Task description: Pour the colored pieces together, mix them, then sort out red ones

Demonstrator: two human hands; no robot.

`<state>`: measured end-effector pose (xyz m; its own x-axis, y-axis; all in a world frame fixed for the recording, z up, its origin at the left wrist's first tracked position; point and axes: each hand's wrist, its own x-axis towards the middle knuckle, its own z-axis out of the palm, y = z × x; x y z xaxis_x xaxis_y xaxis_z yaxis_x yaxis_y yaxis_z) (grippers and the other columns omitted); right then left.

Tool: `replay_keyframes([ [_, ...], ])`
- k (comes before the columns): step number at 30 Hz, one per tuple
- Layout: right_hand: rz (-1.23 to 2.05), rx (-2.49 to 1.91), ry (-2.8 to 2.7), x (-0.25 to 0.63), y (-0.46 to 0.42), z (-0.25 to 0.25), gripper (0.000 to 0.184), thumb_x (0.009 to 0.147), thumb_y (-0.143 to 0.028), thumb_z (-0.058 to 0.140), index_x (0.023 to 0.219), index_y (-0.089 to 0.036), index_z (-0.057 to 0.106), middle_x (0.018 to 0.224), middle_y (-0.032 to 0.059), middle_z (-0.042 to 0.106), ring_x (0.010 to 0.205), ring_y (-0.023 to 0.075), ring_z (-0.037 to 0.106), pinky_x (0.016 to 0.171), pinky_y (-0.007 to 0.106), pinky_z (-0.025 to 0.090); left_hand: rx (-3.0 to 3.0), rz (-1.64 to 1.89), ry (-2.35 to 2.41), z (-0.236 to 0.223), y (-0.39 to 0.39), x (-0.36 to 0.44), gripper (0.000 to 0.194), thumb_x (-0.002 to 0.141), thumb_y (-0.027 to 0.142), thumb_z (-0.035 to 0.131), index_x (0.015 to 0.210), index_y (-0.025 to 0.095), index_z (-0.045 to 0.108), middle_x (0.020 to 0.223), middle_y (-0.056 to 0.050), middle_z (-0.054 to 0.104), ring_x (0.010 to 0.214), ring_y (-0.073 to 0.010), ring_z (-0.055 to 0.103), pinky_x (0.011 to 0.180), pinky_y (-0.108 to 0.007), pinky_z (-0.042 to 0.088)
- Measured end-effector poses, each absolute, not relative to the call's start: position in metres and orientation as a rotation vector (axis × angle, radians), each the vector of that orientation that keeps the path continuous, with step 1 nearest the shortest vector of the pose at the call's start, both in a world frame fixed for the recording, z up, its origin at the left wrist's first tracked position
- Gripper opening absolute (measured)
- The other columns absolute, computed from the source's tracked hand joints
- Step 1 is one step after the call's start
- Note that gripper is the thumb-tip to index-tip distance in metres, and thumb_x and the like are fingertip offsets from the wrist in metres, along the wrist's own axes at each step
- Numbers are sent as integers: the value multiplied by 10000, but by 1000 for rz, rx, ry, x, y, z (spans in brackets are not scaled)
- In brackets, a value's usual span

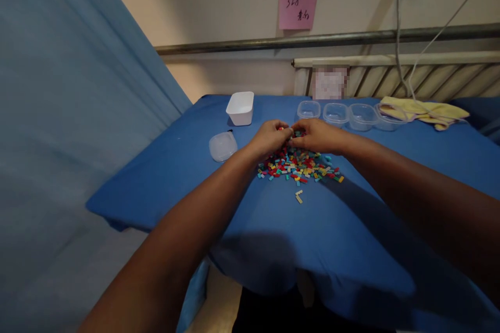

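A heap of small coloured bricks [300,167] in red, blue, yellow and white lies on the blue-covered table [273,229]. My left hand [270,137] and my right hand [317,135] meet at the far edge of the heap, fingertips together, pinching small bricks between them. The bricks in my fingers are mostly hidden. Two pale bricks [299,196] lie apart, a little nearer to me than the heap.
A white tub [240,107] and a clear lid [222,145] sit at the far left. A row of several clear containers [349,114] stands behind the hands. A yellow cloth [424,111] lies far right. A blue curtain [70,114] hangs left; a pink note [299,2] is on the wall.
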<state>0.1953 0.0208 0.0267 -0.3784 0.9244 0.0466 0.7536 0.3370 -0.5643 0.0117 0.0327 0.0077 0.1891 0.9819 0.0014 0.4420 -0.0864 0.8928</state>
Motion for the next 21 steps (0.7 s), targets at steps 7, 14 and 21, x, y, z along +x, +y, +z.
replay_keyframes([
  [7,927,-1317,-1978,226,21,16,359,1010,-441,648,1278,-227,756,1097,66,801,845,226,723,713,331,597,1901,764,1192,23,26,-5,464,1029,619,600,999,178,742,899,-63,709,816,-198,639,752,-323,517],
  [14,528,-1500,-2038,244,46,-21,531,1110,-577,386,911,-201,705,853,71,735,880,278,675,806,383,542,2239,818,1496,-7,58,-21,559,1122,564,381,824,202,685,890,-82,706,958,-256,674,914,-361,503],
  [21,629,-1318,-2109,211,71,-45,643,1154,-603,216,1186,-202,717,1320,120,766,1254,290,681,1127,413,481,2289,624,1330,-35,92,-20,659,1145,563,228,1169,182,766,1337,-124,757,1276,-271,663,1145,-374,451],
])
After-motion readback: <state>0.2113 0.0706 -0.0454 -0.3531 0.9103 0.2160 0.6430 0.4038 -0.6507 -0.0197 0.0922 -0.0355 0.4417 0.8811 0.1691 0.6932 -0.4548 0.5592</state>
